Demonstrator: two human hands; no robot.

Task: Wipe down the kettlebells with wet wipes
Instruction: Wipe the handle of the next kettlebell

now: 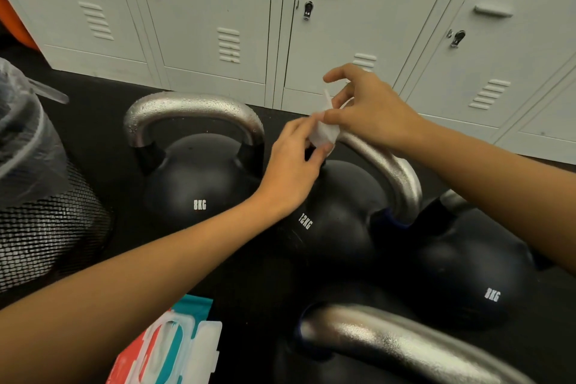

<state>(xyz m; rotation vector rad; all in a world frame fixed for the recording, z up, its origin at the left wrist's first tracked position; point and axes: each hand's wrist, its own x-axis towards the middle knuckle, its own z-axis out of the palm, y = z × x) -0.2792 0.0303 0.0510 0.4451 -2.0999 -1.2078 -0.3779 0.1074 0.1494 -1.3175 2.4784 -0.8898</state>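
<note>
Several black kettlebells with silver handles stand on the dark floor. An 8KG kettlebell (199,184) is at the left, a 12KG kettlebell (339,215) in the middle, another 8KG kettlebell (467,277) at the right. A fourth kettlebell's handle (389,337) shows at the bottom. A small white wet wipe (324,133) is held over the 12KG handle. My left hand (293,171) pinches its lower edge and my right hand (364,112) pinches its upper part. The left 8KG handle looks wet with droplets.
A wet wipes pack (174,349) with its white lid flipped open lies at the bottom left. A black mesh bin (46,227) lined with a plastic bag stands at the left. Grey lockers (218,9) run along the back.
</note>
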